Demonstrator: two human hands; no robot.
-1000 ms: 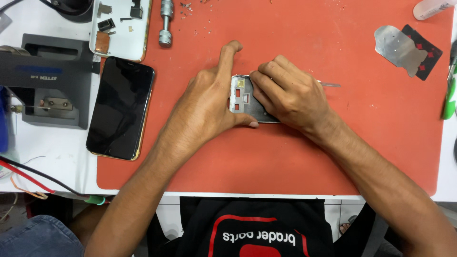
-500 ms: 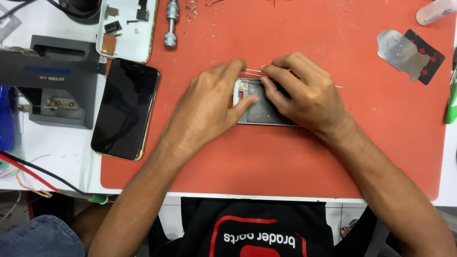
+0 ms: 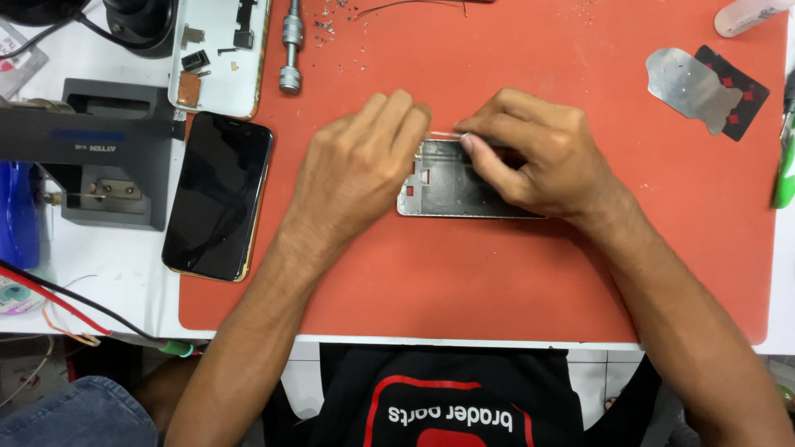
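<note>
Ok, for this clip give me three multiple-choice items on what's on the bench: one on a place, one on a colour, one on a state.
1. Where does the black-screened phone lie?
A. Half on the mat's left edge, left of the left hand
B. Under the right hand
C. At the mat's right edge

2. What colour is the work mat?
A. Blue
B. Orange-red
C. Green

3. How does the phone frame lie under the hands?
A. Standing on its edge
B. Lifted clear of the mat
C. Flat on the mat, inner side up

Answers:
1. A, it overlaps the mat's left border, left of the left hand.
2. B, the mat is orange-red across the bench.
3. C, the frame lies flat with its cut-outs upward, the right hand resting on its upper edge.
</note>
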